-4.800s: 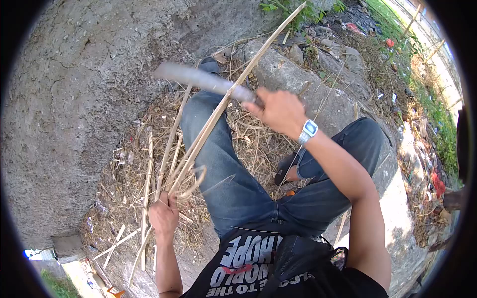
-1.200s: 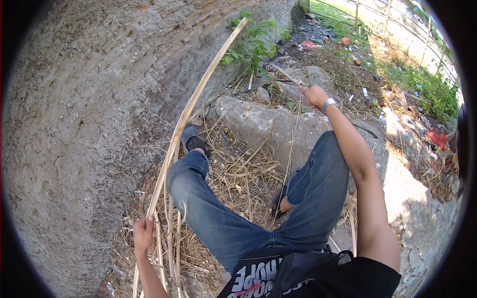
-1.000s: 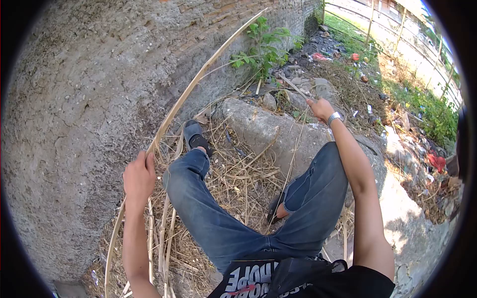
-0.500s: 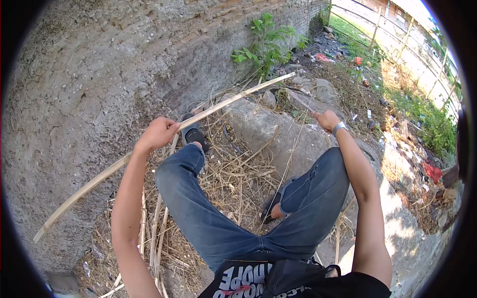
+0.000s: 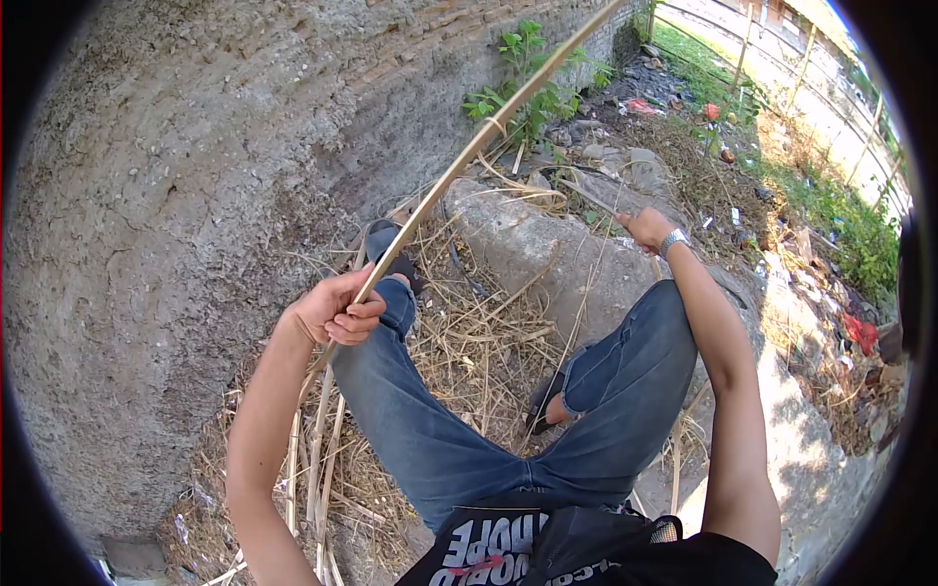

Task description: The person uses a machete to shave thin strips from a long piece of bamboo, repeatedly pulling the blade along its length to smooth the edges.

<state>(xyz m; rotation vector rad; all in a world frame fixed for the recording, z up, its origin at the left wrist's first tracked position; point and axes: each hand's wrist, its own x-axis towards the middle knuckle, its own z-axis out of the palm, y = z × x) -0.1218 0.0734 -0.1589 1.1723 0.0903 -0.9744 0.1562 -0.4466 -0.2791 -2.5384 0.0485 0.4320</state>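
Observation:
My left hand (image 5: 337, 309) is closed around a long, thin bamboo strip (image 5: 437, 195). The strip slants from beside my knee up past the top edge of the view, with a thin curl of shaving (image 5: 498, 125) standing off it. A long-bladed knife (image 5: 589, 198) is in my right hand (image 5: 647, 230), fingers wrapped round its handle. Its blade points left over the large rock (image 5: 518, 234), apart from the strip. The handle is mostly hidden by my fingers.
A rough wall (image 5: 195, 195) rises on the left. Dry strips and shavings (image 5: 469, 361) litter the ground between my feet. A leafy plant (image 5: 523, 83) grows at the wall, and several bits of rubbish, including a red scrap (image 5: 860, 334), lie to the right.
My left hand has turned and moved slightly right, swinging the strip from a shallow slant to a steep one, its far end now out of view. The knife stays in nearly the same place.

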